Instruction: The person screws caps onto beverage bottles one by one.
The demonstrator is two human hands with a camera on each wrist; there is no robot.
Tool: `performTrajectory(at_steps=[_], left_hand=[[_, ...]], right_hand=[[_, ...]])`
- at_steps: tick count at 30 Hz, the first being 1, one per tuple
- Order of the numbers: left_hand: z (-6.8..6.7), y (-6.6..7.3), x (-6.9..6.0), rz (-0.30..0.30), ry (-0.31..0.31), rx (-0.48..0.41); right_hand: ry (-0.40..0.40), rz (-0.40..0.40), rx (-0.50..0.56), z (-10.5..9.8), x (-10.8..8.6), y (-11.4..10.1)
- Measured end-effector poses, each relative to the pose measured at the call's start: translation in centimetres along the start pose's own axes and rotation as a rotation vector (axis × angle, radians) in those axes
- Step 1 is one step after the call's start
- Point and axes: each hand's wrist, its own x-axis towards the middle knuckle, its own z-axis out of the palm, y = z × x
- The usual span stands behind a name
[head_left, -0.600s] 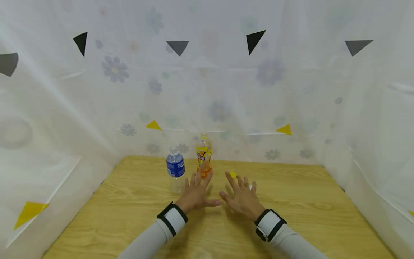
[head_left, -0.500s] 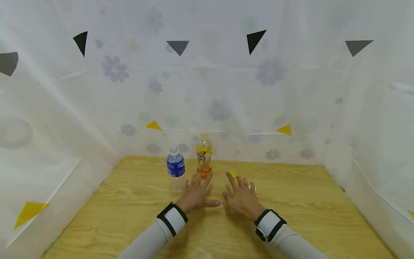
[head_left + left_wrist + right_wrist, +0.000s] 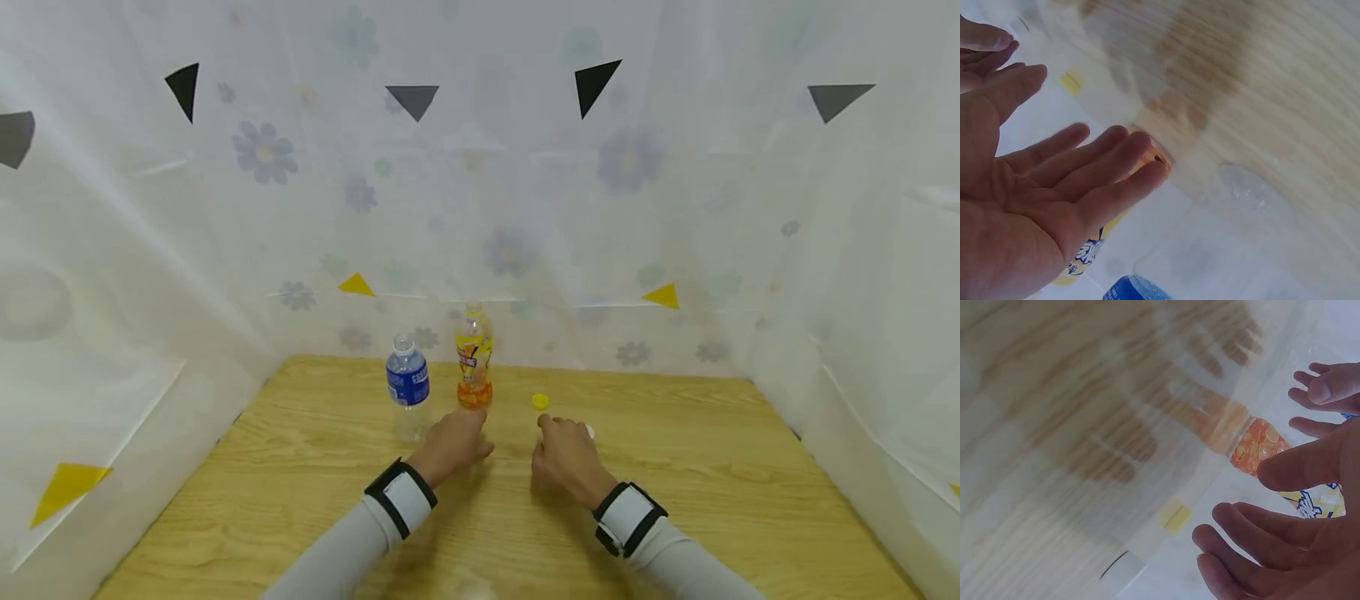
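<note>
A water bottle with a blue label stands upright on the wooden table, left of the orange drink bottle and slightly nearer the person. Next comes the left hand, just on the near side of the orange drink bottle, palm down, its fingers loosely bent and holding nothing. The orange drink bottle itself stands upright with some orange liquid at the bottom. Right of it, a yellow cap lies on the table. Farther right of it and nearer the person is the right hand, also palm down, fingers slack and grasping nothing. Rightmost from that bottle, a white cap is partly hidden by the right hand.
</note>
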Motion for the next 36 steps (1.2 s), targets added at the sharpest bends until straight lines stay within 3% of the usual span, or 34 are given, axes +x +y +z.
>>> performTrajectory(at_steps=[4,6,12,19,24,29,33,36], left_hand=[[-0.5,-0.1,0.2,0.043,0.016,0.042],[-0.7,-0.1,0.3,0.079,0.063,0.064],[-2.5,0.4,0.7,0.188,0.335,0.141],[-6.1,0.8,1.3,0.223,0.637,0.004],[-9.1,0.5,1.7,0.180,0.846,-0.085],[-11.7,-0.9,1.7,0.077,0.942,-0.225],[-12.5,-2.5,1.3,0.000,1.009,-0.386],[-12.1,-3.7,0.7,-0.047,1.041,-0.465]], right_hand=[[0.026,-0.022,0.006,0.0,-0.1,0.1],[0.029,-0.025,0.003,0.1,-0.1,0.1],[0.032,-0.030,0.006,0.3,-0.1,0.2],[0.020,-0.016,0.021,0.3,0.0,0.2],[-0.001,-0.001,0.036,0.1,-0.1,0.2],[-0.006,0.012,0.032,-0.1,0.0,0.3],[-0.008,0.015,0.026,0.0,0.0,0.5],[-0.009,0.012,0.023,0.1,-0.1,0.5]])
